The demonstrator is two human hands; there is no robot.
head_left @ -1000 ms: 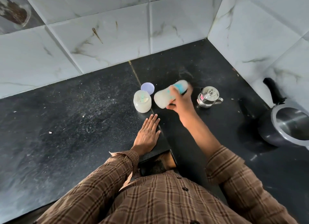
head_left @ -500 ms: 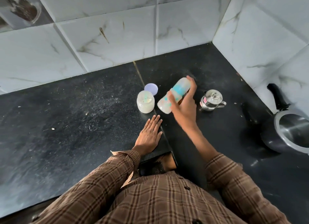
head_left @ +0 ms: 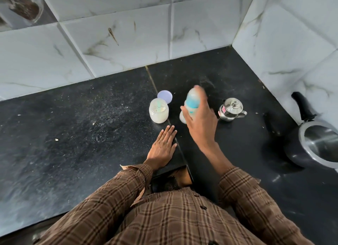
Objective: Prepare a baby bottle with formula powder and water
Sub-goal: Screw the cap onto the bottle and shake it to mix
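Fingers [head_left: 202, 105] of the right hand [head_left: 200, 122] curl around the baby bottle [head_left: 192, 105]; left hand [head_left: 162, 146] lies flat on the counter [head_left: 82, 135].

Home kitchen; black stone counter [head_left: 73, 135], marble-look wall tiles [head_left: 128, 34], pressure cooker [head_left: 318, 144]

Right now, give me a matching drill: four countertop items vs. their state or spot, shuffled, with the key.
Items:
1. baby bottle
2. powder jar
3. jar lid
4. steel pot

States:
A. lying flat behind the jar
B. gripped in the right hand
C. lidded, right of the bottle
D. open, left of the bottle

Pairs: 1-B, 2-D, 3-A, 4-C
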